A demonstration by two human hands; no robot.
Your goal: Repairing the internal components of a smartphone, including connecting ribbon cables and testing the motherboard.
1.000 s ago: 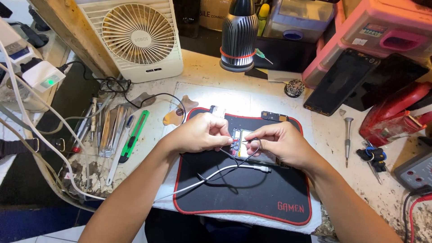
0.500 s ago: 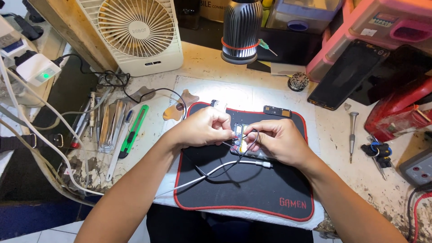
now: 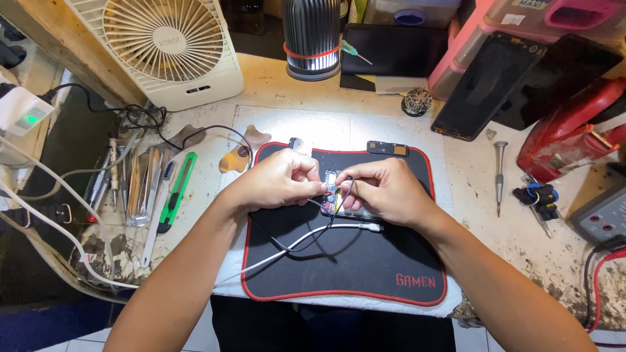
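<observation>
My left hand and my right hand meet over a small open electronic device lying on a black work mat with a red border. Each hand pinches a thin black wire near the device, fingers closed. The wire loops down onto the mat below my hands. A white cable with a plug end lies on the mat just under my right hand. Most of the device is hidden by my fingers.
A white desk fan and a lit lamp stand at the back. Hand tools and a green cutter lie left of the mat. Dark phone screens, a screwdriver and a red case are at the right.
Both hands stay at the device with small finger movements on the wire. The view has drifted slightly, so the mat sits a little lower in the frame.
</observation>
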